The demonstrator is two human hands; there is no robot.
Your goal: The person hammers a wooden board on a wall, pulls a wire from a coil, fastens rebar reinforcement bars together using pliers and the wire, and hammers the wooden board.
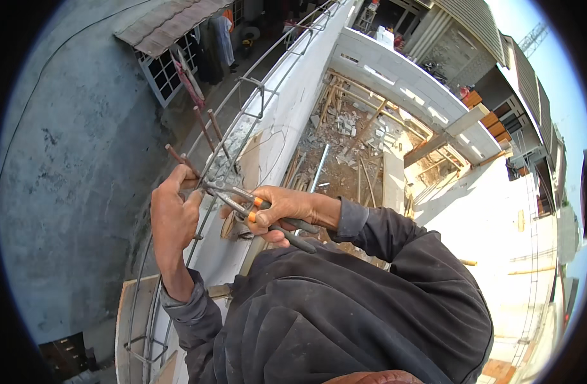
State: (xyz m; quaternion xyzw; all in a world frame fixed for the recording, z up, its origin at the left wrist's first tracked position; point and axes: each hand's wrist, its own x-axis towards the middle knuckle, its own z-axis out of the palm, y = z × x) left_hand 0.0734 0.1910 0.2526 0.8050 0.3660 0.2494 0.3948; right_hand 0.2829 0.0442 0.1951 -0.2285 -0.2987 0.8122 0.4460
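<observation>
A pair of pincers (pixel 301 244) with black handles and orange bands is in my right hand (pixel 287 206), fingers wrapped round the grips. Its jaws meet a steel joint where bars of a long rebar cage (pixel 263 97) cross upright rusty rebar ends (pixel 204 128). My left hand (pixel 176 214) is closed on the rebar at that same joint, thumb and forefinger right beside the jaws. Any tie wire between those fingertips is too small to make out. The cage runs along the top of a white wall (pixel 303 96).
A grey plastered wall (pixel 82 160) rises at the left beyond a narrow gap. To the right and far below lies a rubble-strewn floor (pixel 345 125) with timber. A wooden board (pixel 250 157) leans by the cage. Thin loose wire curls near it.
</observation>
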